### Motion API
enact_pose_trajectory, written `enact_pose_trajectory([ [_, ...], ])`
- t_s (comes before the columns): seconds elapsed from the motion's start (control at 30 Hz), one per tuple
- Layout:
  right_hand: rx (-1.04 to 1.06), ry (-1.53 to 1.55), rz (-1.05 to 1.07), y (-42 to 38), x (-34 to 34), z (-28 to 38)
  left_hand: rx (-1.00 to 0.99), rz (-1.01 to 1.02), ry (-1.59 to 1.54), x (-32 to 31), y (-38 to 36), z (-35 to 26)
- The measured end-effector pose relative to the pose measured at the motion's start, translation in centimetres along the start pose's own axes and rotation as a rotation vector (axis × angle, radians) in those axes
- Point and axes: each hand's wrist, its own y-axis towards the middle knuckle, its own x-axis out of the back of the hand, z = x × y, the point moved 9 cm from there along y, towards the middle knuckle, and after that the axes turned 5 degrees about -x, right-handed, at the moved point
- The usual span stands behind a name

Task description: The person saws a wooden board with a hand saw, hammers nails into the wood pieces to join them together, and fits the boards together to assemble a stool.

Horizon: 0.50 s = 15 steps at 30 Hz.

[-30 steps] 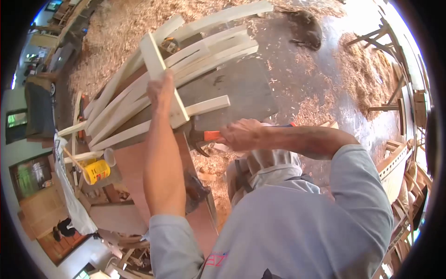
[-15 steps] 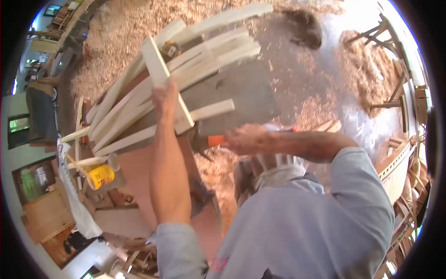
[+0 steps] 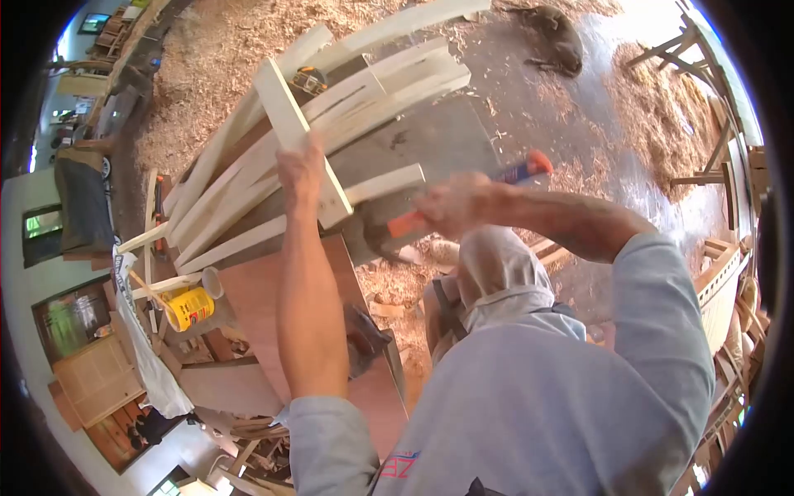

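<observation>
My left hand (image 3: 299,175) is wrapped round a pale wooden board (image 3: 281,107), which stands crosswise over several long pale strips (image 3: 223,178). One short strip (image 3: 387,183) juts out to the right of the board's near end. In my right hand (image 3: 453,204), slightly blurred, is a hammer (image 3: 521,171) with a blue and orange handle. Its dark head, smeared by motion, is to the right of the board's near end, apart from it. A black and yellow tape measure (image 3: 309,81) lies among the strips beyond my left hand.
A reddish-brown panel (image 3: 265,306) lies near me, with a dark tool (image 3: 364,335) at its edge. A yellow container (image 3: 190,308) stands at left. Wood shavings (image 3: 198,91) cover much of the floor. What looks like a dark dog (image 3: 554,41) lies at the far side.
My right hand has risen up and to the right with the hammer, whose handle now tilts up at its far end. My left hand still grips the board; the view has shifted slightly.
</observation>
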Motion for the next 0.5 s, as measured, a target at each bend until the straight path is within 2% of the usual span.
enact_pose_trajectory([
  [0.07, -0.515, 0.285, -0.244, -1.4, 2.8, -3.5, -0.054, 0.021, -0.062, -1.8, 0.9, -1.2],
  [0.1, -0.393, 0.182, -0.344, -0.9, 2.5, -2.3, -0.043, 0.039, -0.047, -1.8, 0.7, -0.3],
  [0.13, -0.366, 0.159, -0.347, -0.3, 3.2, -2.3, -0.028, 0.006, -0.041, -0.6, 1.5, 0.7],
  [0.2, -0.291, -0.020, -0.205, -0.2, 2.0, 0.2, 0.001, 0.028, -0.020, 0.4, 0.5, 0.1],
  [0.23, -0.189, -0.007, -0.223, -0.2, 1.0, 1.3, 0.010, 0.044, -0.030, 0.2, 0.5, -0.9],
  [0.27, -0.094, -0.118, -0.207, -1.1, 0.3, 3.0, 0.025, 0.061, -0.036, 0.2, 0.5, -1.3],
  [0.33, -0.008, -0.091, -0.027, -1.0, -3.7, 4.5, 0.049, 0.073, -0.033, -0.1, 0.8, -0.4],
  [0.37, -0.002, -0.096, -0.025, -1.3, -3.4, 4.7, 0.062, 0.092, -0.034, -0.5, 1.1, 0.2],
  [0.43, 0.039, -0.217, 0.131, -2.3, -3.6, 4.8, 0.033, 0.029, -0.009, -1.1, 2.2, 1.7],
  [0.47, 0.032, -0.206, 0.127, -1.9, -3.7, 4.5, 0.012, -0.012, 0.021, -1.3, 2.3, 2.2],
  [0.5, -0.071, -0.096, 0.002, -1.1, -2.6, 3.6, 0.019, 0.005, 0.024, -1.3, 1.1, 2.3],
])
